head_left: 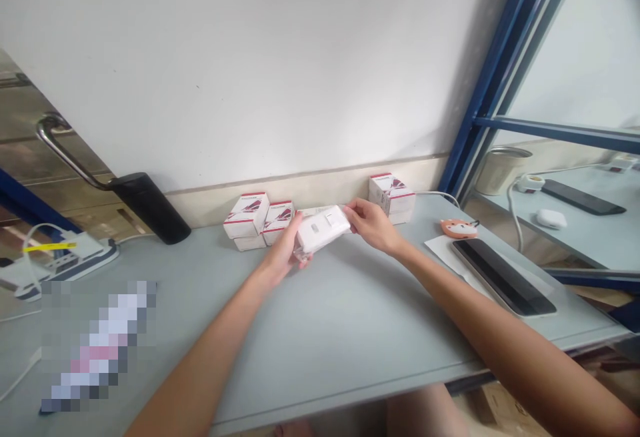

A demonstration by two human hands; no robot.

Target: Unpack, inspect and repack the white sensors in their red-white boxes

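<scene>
A white wall switch plate (323, 229) is held above the table in front of the boxes, with a clear plastic wrap showing at its lower left end. My left hand (283, 251) grips its left end from below. My right hand (373, 225) pinches its right end between fingers and thumb. Just behind the plate stand white boxes with red trim: a stacked group (247, 215) at the left and another stack (391, 198) at the right. A further box (278, 221) stands close to my left hand.
A black phone (503, 275) lies on white paper at right, beside an orange fox-shaped item (457, 227). A black cylinder (153, 207) with a metal door handle (57, 143) sits at left, near a power strip (65, 257) and a pixelated object (97, 343). Blue window framing (480, 103) stands at right.
</scene>
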